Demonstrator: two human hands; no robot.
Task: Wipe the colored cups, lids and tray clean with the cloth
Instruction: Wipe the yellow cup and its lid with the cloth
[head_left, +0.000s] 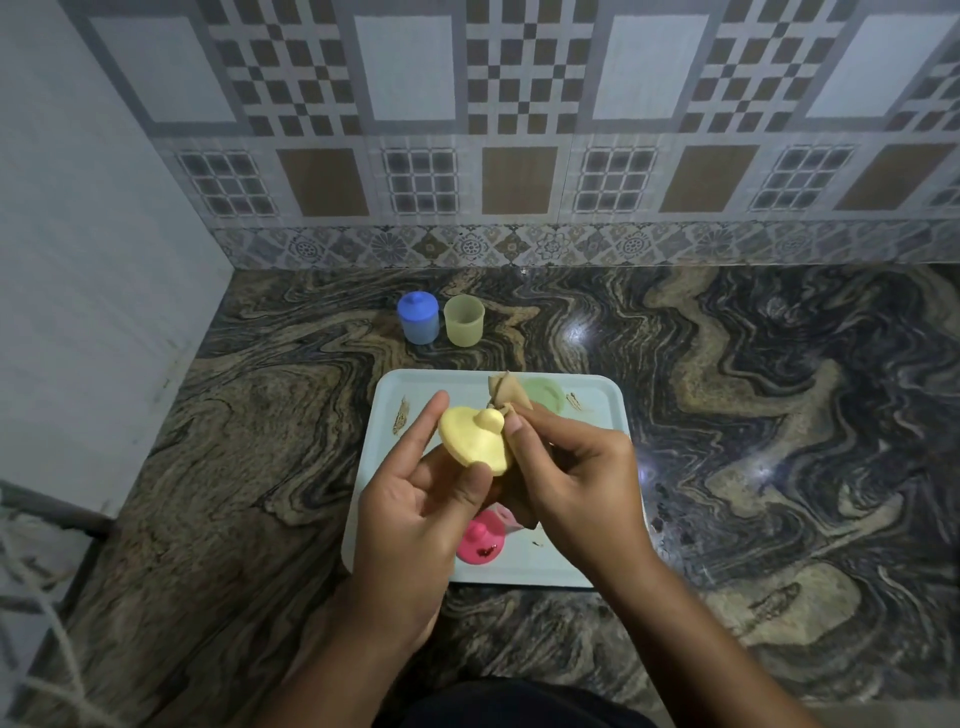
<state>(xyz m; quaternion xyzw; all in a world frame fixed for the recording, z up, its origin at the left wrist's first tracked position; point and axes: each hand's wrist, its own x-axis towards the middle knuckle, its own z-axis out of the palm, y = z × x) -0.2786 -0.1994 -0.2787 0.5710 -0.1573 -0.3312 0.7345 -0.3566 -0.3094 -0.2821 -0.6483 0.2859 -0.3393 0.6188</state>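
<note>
Over the pale tray (597, 400) on the marbled counter (779, 415), the left hand (415, 514) holds a yellow lid (472, 439) by its rim, tilted up. The right hand (576, 478) pinches a tan cloth (506, 397) against the lid's knob. A pink lid (480, 543) and a green lid (545, 395) lie on the tray. Beyond it stand a blue lidded cup (418, 317) and a yellow cup (464, 319), side by side.

The tray (540, 569) lay on the worktop (779, 415). Behind it, apart, stood the lidded cup (418, 318), with the open cup (464, 320) just beside it on the right. On the tray, the near lid (480, 543) lay at the front and the far lid (546, 395) at the back.
</note>
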